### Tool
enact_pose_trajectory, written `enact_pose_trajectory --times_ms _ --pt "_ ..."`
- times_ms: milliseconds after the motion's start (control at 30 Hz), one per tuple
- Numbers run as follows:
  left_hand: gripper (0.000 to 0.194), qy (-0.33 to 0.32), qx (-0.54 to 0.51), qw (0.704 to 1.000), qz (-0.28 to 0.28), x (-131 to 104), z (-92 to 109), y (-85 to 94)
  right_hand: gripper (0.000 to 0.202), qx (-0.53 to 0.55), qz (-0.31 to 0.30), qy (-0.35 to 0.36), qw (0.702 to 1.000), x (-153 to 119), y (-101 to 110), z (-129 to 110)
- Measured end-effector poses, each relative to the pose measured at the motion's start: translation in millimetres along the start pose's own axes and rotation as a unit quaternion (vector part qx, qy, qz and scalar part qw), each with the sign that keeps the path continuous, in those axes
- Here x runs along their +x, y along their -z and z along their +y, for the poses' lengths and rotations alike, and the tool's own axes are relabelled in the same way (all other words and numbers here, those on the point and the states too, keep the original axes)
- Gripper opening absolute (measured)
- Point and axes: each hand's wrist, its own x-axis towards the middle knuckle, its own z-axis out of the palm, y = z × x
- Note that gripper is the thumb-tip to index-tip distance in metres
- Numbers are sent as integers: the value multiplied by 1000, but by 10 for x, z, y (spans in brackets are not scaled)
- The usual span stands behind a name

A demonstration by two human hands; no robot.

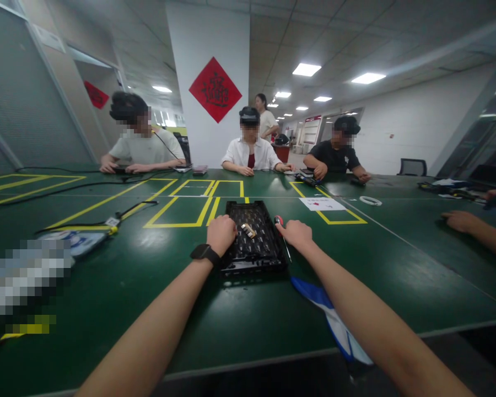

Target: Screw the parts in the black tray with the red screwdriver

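A black open tray-like case lies on the green table in front of me, with a small beige and white piece inside it. My left hand, with a watch on its wrist, has its fingers curled at the case's left edge; whatever the fingertips hold is hidden. Beside the right edge, my right hand is closed on a screwdriver with a red and black handle, its thin shaft pointing down toward the table.
A blue and white cloth-like item lies near my right forearm. White paper and a white ring are farther right. Another person's hand rests at the right. Cables and a bag-like item lie left. Three people sit opposite.
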Motion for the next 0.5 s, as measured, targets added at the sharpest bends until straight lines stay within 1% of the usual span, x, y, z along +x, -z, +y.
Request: enact_pose_trajectory --times_ms 33,100,133,167,200,267,333,400,500 --pt "20 -3 -13 1000 2 5 -1 -7 55 3 35 18 999 -25 27 -42" --pt "20 -10 -40 999 4 19 -15 -31 47 25 103 93 990 -70 63 -174" --pt "19 -14 -51 999 4 27 -24 -46 42 42 111 146 982 -85 66 -261" --pt "18 -19 -58 998 4 34 -34 -63 36 58 102 190 975 -92 57 -356" --pt "17 -25 -63 998 7 40 -43 -80 32 68 79 217 971 -88 36 -453" --pt "16 -33 -66 997 13 48 -59 -111 32 76 25 227 971 -52 -31 -630" --pt "14 -41 -74 996 10 53 -71 -136 40 79 -18 209 975 14 -106 -752" --pt "13 -46 -87 995 4 58 -81 -153 39 88 -34 194 976 90 -156 -806" --pt "11 -58 -112 992 2 65 -95 -167 23 108 -29 185 976 184 -150 -777"
